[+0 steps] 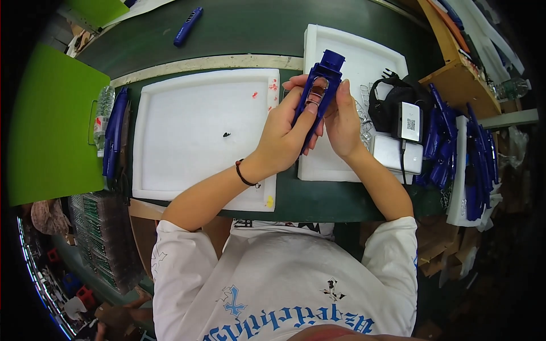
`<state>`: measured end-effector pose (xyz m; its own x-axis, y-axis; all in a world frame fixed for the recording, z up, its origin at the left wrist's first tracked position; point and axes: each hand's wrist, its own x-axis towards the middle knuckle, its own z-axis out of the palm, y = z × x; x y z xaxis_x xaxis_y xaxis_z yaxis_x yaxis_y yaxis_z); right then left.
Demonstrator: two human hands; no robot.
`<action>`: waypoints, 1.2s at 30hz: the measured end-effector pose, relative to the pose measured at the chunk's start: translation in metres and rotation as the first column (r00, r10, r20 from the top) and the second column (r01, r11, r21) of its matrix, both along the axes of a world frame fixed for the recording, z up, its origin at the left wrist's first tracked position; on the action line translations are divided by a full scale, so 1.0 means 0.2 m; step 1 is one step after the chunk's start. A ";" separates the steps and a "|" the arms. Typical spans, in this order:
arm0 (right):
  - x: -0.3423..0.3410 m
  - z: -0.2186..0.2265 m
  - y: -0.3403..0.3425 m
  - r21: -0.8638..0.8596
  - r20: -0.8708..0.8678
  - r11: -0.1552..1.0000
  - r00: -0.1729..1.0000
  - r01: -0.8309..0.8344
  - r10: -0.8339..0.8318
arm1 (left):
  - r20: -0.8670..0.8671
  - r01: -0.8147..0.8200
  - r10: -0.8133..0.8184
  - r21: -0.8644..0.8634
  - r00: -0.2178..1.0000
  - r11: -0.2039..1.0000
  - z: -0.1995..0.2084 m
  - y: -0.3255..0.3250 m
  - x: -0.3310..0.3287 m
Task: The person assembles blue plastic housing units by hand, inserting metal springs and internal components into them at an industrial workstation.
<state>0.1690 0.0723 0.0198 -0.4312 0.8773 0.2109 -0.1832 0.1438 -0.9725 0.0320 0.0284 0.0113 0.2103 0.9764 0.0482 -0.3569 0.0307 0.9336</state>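
My left hand (281,128) is closed round a long blue plastic housing (331,61), which is tilted with its wider end away from me. The left thumb presses into the housing's long opening, where a bent metal wire piece (319,83) shows. Along the other side, my right hand (343,126) grips the same housing, its thumb at the right edge and some of its fingers hidden behind. Below the hands lie two white foam trays, a left one (193,119) and a right one (318,165).
Several bent metal wires (364,119), a black strap (392,94) and a white power bank (396,153) lie in the right tray. Blue housings (438,142) are piled at the right. A blue tool (187,26) rests on the far belt. At left stand a bottle (104,116) and a green panel (54,131).
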 end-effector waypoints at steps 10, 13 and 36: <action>0.01 0.02 0.00 0.030 0.045 1.000 0.999 -0.005 0.004 | -0.010 0.020 -0.020 0.010 1.000 1.000 0.00 -0.01 -0.01; 0.01 -0.01 0.01 0.073 0.045 0.997 0.999 0.017 -0.020 | 0.010 0.052 -0.052 0.006 0.999 0.999 0.00 -0.01 -0.02; 0.07 0.00 -0.01 0.237 0.138 0.971 0.990 -0.015 -0.019 | 0.019 0.118 -0.117 -0.051 0.993 0.992 0.03 -0.04 -0.04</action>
<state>0.1821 0.0706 0.0205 -0.4691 0.8105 0.3508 -0.0485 0.3729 -0.9266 0.0246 0.0196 0.0169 0.3233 0.9463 0.0027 -0.3631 0.1214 0.9238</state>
